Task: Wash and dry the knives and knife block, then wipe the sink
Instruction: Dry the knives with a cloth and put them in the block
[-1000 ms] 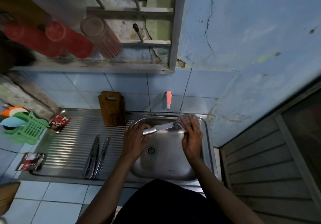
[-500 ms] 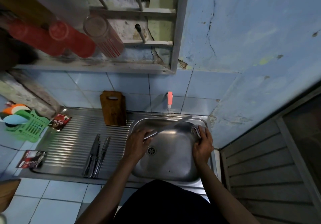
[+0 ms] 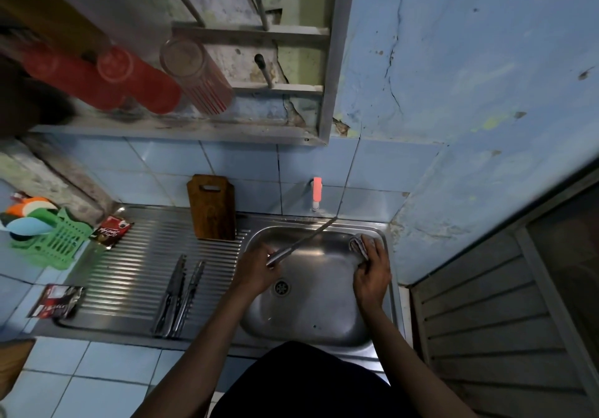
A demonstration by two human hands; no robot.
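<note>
Over the steel sink (image 3: 324, 323) my left hand (image 3: 256, 270) grips the handle of a long steel knife (image 3: 304, 239). Its blade points up and right toward the pink tap (image 3: 317, 193). My right hand (image 3: 371, 275) holds a crumpled grey scrubbing cloth (image 3: 358, 244) at the sink's far right corner, apart from the blade. Several other steel knives (image 3: 178, 294) lie side by side on the ribbed drainboard (image 3: 129, 271). A brown wooden knife block (image 3: 212, 206) stands against the tiled wall behind the drainboard.
A green plastic basket (image 3: 55, 242) with coloured sponges sits at the far left. Two sachets (image 3: 111, 231) (image 3: 58, 301) lie on the drainboard's left side. Red cups (image 3: 107, 83) and a glass (image 3: 197, 73) rest on the shelf above. A slatted door (image 3: 502, 320) is on the right.
My right hand with the cloth came off the blade and moved right to the sink's corner. The knife's tip has swung up toward the tap.
</note>
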